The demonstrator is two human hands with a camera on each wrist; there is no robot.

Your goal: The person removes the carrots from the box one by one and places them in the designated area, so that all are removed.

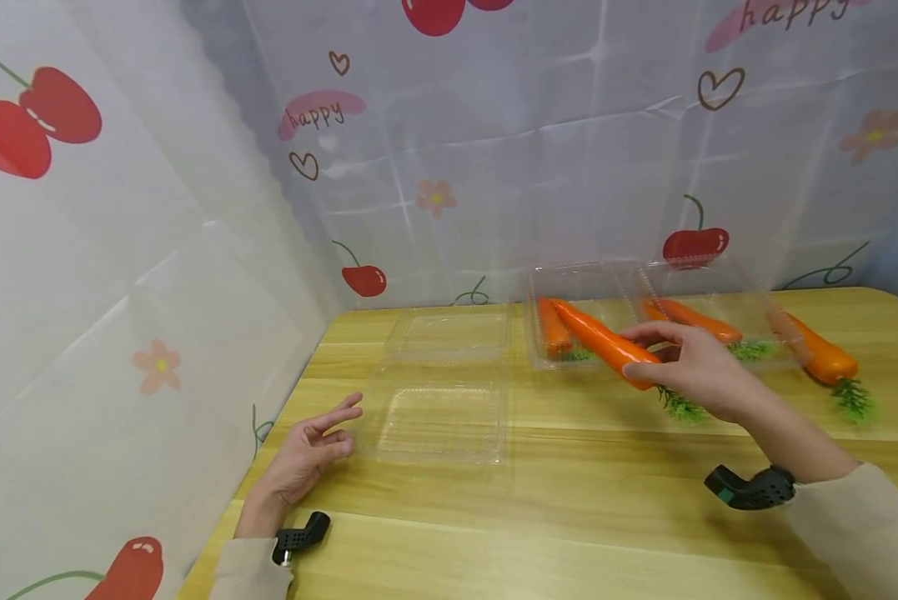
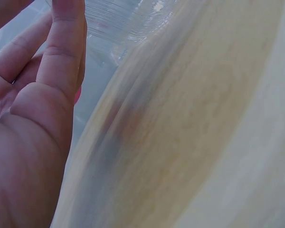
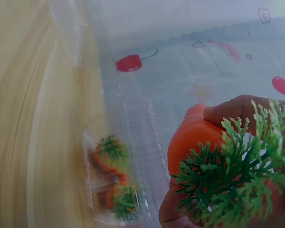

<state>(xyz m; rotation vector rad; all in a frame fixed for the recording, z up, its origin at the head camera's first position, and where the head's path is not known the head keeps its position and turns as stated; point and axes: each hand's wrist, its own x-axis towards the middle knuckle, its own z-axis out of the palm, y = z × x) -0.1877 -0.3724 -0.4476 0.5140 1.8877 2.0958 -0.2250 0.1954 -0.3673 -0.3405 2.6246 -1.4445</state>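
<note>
My right hand (image 1: 692, 367) grips an orange carrot (image 1: 602, 337) near its thick end, thumb on one side and fingers on the other. The carrot's green leafy top (image 3: 228, 171) hangs past the palm in the right wrist view. Its thin tip points up and left, over the middle see-through plastic box (image 1: 534, 362), where another carrot (image 1: 554, 329) lies. At the left, my left hand (image 1: 309, 454) has loosely bent fingers right beside the edge of an open see-through plastic box (image 1: 441, 454). No object shows in its grasp in the left wrist view.
Behind my right hand, a third see-through box (image 1: 782, 362) holds two carrots (image 1: 699, 321), partly hidden. One more carrot (image 1: 824, 354) lies at that box's right side. A printed sheet (image 1: 494, 167) hangs behind the wooden table (image 1: 569, 517) and along its left.
</note>
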